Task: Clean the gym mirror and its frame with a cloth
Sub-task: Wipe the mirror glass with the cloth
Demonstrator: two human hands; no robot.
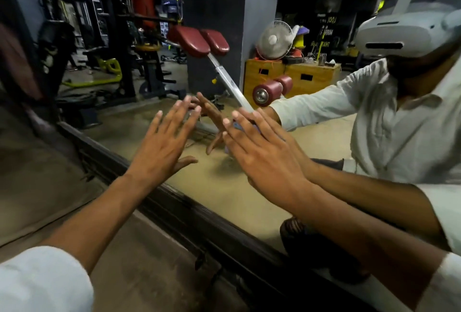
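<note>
Both hands are up at the mirror (219, 187). The left hand (162, 144) is flat with fingers straight and spread, holding nothing, palm toward the glass; can't tell if the fingertips touch it. The right hand (264, 154), just right of the left, also has straight fingers and presses a small bluish-purple cloth (238, 125) against the glass. Most of the cloth is hidden under the palm, with only bits showing between and below the fingers.

The dark wooden frame (179, 209) runs diagonally along the mirror's bottom edge from far left to near right, below both wrists. Tan floor (129, 261) lies on the near side of it. White sleeves sit on both forearms.

In the reflection:
- both palms
- a person in a white shirt wearing a grey headset (399, 34)
- a red padded bench (199, 42)
- a fan (274, 39) on a wooden box (289, 74), far right
</note>
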